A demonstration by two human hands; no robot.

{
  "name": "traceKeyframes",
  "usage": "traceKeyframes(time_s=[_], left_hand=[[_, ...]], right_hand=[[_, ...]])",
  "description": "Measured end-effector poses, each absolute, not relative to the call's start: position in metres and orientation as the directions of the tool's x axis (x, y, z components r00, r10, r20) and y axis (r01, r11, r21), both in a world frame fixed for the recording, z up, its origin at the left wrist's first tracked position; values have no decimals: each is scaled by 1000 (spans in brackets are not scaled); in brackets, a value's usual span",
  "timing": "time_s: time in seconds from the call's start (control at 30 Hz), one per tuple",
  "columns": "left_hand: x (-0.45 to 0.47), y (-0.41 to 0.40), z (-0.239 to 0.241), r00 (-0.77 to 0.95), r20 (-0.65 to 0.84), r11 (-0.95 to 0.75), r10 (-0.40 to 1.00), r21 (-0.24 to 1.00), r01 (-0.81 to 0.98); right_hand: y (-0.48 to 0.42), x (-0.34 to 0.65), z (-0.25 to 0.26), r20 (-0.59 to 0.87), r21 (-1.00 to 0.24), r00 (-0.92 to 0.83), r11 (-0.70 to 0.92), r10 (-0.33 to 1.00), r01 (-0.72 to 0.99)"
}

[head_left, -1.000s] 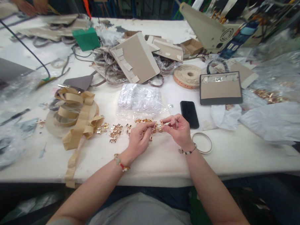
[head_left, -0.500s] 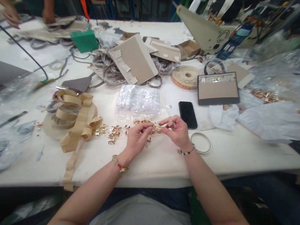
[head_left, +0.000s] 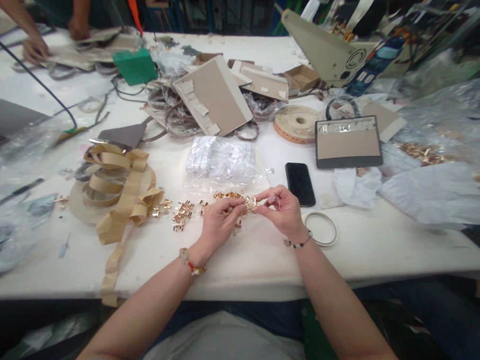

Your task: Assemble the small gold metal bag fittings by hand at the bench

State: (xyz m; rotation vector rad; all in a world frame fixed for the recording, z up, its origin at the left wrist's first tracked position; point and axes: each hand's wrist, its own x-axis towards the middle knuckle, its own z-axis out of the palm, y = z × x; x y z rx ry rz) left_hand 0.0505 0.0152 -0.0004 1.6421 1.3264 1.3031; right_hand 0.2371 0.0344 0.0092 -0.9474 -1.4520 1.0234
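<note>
My left hand (head_left: 222,221) and my right hand (head_left: 280,210) meet over the white table, each closed in a pinch. Between their fingertips is a small gold metal fitting (head_left: 251,203), gripped from both sides; its exact shape is too small to make out. Just behind the fingers lies a heap of similar gold fittings (head_left: 227,195). More gold pieces (head_left: 181,214) rest in a loose cluster to the left of my left hand. A black phone (head_left: 300,184) lies beyond my right hand, and a roll of thin tape (head_left: 320,229) sits beside that wrist.
A plastic-wrapped white bundle (head_left: 222,158) lies ahead. Tan ribbon (head_left: 123,201) is piled at left. A small handbag (head_left: 348,143) and a tape reel (head_left: 297,122) stand at right. A co-worker's hand (head_left: 35,49) works over flat pieces at far left.
My hands stay in nearly the same place, with the gold fitting slightly turned between the fingertips. The co-worker's hand at far left has come down and right onto the flat pieces.
</note>
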Motion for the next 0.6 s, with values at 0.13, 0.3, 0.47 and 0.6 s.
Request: traceKeyframes(time_s=[0.13,0.3,0.47,0.6], left_hand=[[49,15,-1,13,437,-412,899,836,362],[46,16,1,108,584,-577,804,725,376],[45,17,1,132,578,-581,805,724,372],[45,17,0,154,580,-590,800,715,374]], right_hand=[[35,237,10,280,-960,-100,280,955,-17],[35,237,10,248,-968,-98,244,964,-56],[34,236,11,245,-969,-135,241,960,-50],[34,236,11,263,-965,-129,262,956,-21]])
